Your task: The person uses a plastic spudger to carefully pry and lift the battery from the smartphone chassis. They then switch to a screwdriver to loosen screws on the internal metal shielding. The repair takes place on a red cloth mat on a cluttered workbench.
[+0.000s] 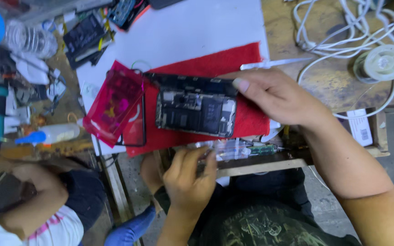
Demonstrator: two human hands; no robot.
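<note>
- The left hand (pixel 189 182) sits nearest, at the table's front edge, fingers curled loosely over a clear plastic strip of small parts (pixel 226 149); whether they actually pinch it I cannot tell. The strip overhangs the edge just past the fingertips, so a careless nudge could tip it off the bench.
- Beyond those fingertips lies the opened smartphone (pixel 196 110), its back off and battery and boards exposed, resting on a red felt mat (pixel 233 64).
- The right hand (pixel 279 95) steadies it, thumb pressed along the top edge and fingers wrapped around the far end, closed on the frame. Pressure there could flex the bare chassis or slide it on the felt.
- To the side away from the right fingers, a pink translucent case (pixel 115 102) lies over a detached screen panel (pixel 135 130), just beside the phone; a sideways slip might knock both.
- Farther off, white cables (pixel 343 27) and a solder spool (pixel 381 61) lie well apart from either hand.
</note>
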